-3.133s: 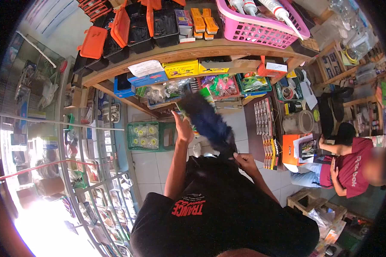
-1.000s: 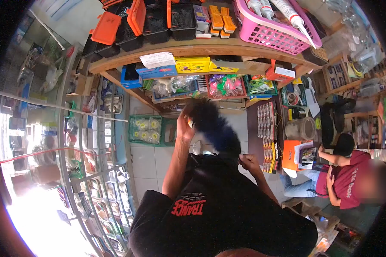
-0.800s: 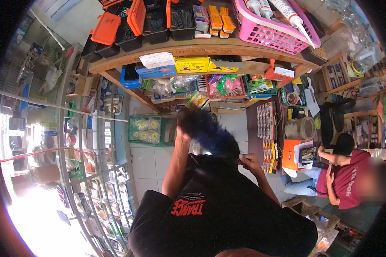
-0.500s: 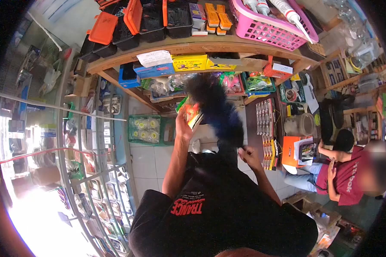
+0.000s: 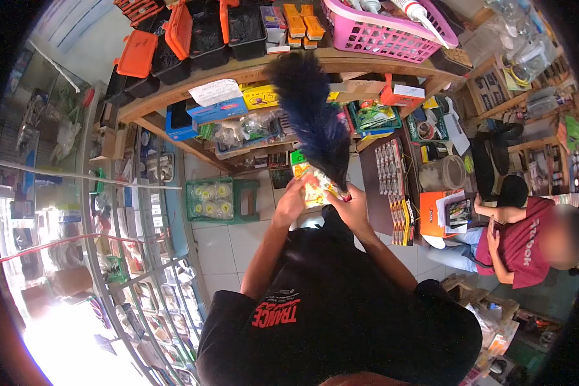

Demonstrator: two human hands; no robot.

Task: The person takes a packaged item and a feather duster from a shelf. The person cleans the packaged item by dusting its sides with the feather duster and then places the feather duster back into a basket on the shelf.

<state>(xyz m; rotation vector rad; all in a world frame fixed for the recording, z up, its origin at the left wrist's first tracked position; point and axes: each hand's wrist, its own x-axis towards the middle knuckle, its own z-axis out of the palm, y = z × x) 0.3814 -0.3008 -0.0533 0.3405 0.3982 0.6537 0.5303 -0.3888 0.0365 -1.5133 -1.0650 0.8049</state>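
You've swung the duster (image 5: 312, 112) upright; right hand (image 5: 350, 207) grips its handle, left hand (image 5: 291, 201) now clutches the packet (image 5: 313, 188), dusting paused.

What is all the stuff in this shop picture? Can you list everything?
feather duster: one, dark blue, sticking up from the right hand
packet: one, yellow and green, between both hands
pink basket: one, top shelf, tubes inside
black bins: several, orange lids, top shelf
yellow box: one, under the top shelf
green crate: one, on the floor
seated person: one, red shirt, at right
left hand: on the packet
right hand: grips the duster handle
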